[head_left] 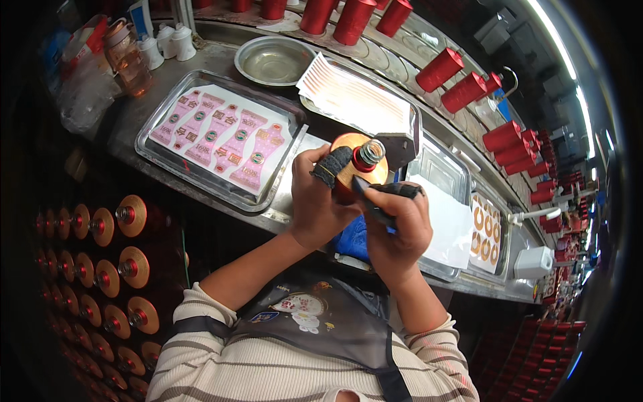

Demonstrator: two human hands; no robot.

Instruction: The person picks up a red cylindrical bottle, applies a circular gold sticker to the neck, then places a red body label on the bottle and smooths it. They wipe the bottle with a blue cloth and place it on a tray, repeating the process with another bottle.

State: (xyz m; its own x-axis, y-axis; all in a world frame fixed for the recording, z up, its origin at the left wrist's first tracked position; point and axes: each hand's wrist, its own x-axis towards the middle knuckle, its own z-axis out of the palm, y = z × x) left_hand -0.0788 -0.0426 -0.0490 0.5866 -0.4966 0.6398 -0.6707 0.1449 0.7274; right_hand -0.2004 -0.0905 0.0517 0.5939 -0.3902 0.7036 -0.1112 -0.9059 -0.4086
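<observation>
In front of my chest I hold a bottle (pixel 369 158) with a gold shoulder, a red collar and a bare threaded neck. The neck tilts up toward the right. My left hand (pixel 317 204) is wrapped round the bottle's left side, with a dark covering on a finger over the gold shoulder. My right hand (pixel 404 231) closes on it from the right, and a black-covered digit presses on the shoulder near the collar. Most of the bottle's body is hidden by the hands.
A metal tray (pixel 151 139) of pink printed labels lies left; beyond it stands a metal bowl (pixel 274 61). Striped sheets (pixel 358 94) lie behind the bottle, a ring-sticker sheet (pixel 485 228) right. Red bottles (pixel 351 23) line the curved conveyor; gold-topped bottles (pixel 130 214) are racked lower left.
</observation>
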